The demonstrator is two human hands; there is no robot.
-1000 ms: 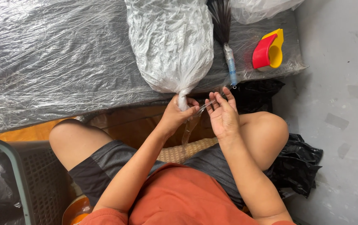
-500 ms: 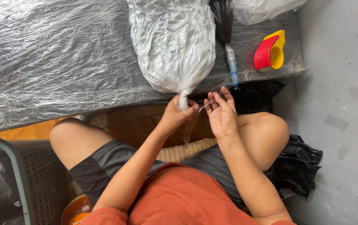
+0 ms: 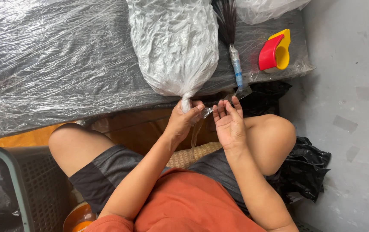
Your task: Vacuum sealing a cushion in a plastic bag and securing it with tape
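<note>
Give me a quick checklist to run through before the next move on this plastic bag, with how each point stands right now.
1. Neck of the white plastic bag gathered tight: ok, twisted to a narrow tail.
2. Left hand gripping the twisted neck: ok, fingers closed around it.
3. Right hand on the clear strip: cannot tell, fingers spread, palm open.
4. Strip wrapped around the neck: cannot tell, it is transparent and partly hidden.
5. Bag supported: ok, its body lies on the plastic-covered bench.
6. Red and yellow dispenser near: ok, on the bench to the right.
</note>
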